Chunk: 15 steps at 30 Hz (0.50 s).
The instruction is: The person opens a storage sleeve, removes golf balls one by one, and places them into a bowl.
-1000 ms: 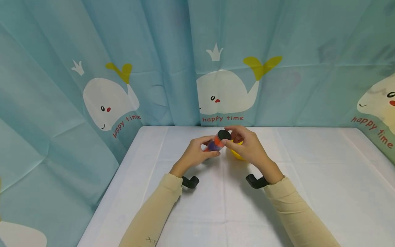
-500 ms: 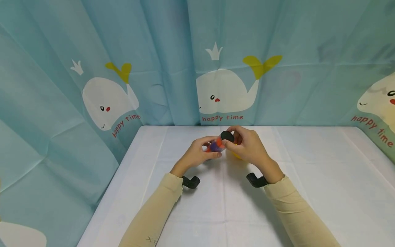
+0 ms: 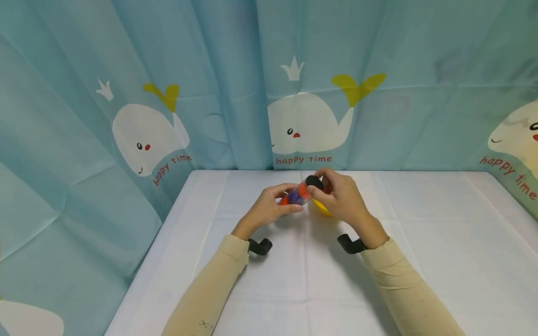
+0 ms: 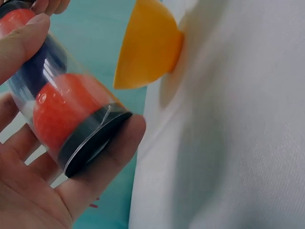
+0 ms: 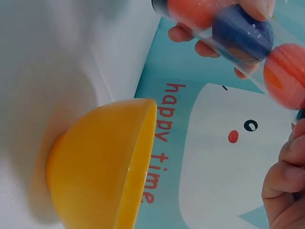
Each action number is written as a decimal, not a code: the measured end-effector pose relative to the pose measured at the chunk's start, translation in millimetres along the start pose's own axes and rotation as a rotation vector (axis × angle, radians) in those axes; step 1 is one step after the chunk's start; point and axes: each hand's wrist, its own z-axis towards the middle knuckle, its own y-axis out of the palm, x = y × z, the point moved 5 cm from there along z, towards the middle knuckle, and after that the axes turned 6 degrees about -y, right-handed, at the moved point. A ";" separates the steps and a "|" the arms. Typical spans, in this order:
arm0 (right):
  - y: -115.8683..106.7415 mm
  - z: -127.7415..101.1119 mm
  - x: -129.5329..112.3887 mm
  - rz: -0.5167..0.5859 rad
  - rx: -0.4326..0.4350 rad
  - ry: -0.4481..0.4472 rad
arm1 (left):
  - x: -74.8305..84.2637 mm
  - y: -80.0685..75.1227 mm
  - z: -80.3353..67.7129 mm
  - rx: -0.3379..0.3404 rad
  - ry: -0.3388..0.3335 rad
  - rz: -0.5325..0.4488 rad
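Observation:
A clear tube (image 3: 296, 197) with black end caps is held tilted above the table. Inside it sit two orange balls and a dark blue ball (image 5: 242, 34), all in a row. My left hand (image 3: 269, 205) grips the tube's lower part, one finger lying along the bottom cap (image 4: 97, 136) in the left wrist view. At the upper end, my right hand (image 3: 343, 198) pinches the black top cap (image 3: 315, 182) with thumb and fingers. Just behind the right hand stands a yellow bowl (image 5: 95, 167), partly hidden by that hand in the head view.
A white cloth (image 3: 286, 280) covers the table. Right behind its far edge and along its left side hangs a light blue curtain (image 3: 235, 93) printed with whales. Black wrist mounts (image 3: 260, 247) stick out inward below both hands.
The tube's capped upper end has shifted a little to the right along with my right hand, and the tube leans further over. My left hand has barely moved.

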 end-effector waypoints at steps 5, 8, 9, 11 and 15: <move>0.5 0.0 1.0 0.010 -0.010 -0.006 | 2.9 -2.0 -1.9 -0.019 -0.012 -0.028; 0.4 0.0 1.1 0.021 -0.016 -0.008 | 4.2 -3.2 -2.4 -0.026 -0.016 -0.039; 0.5 0.0 1.0 0.026 -0.019 -0.007 | 4.3 -3.5 -2.3 -0.029 -0.016 -0.041; 0.8 0.0 1.3 0.033 -0.024 -0.007 | 3.9 -4.2 -2.1 -0.035 -0.018 -0.043; 1.2 0.3 1.8 0.048 -0.027 -0.011 | 3.0 -5.3 -2.0 -0.044 -0.023 -0.041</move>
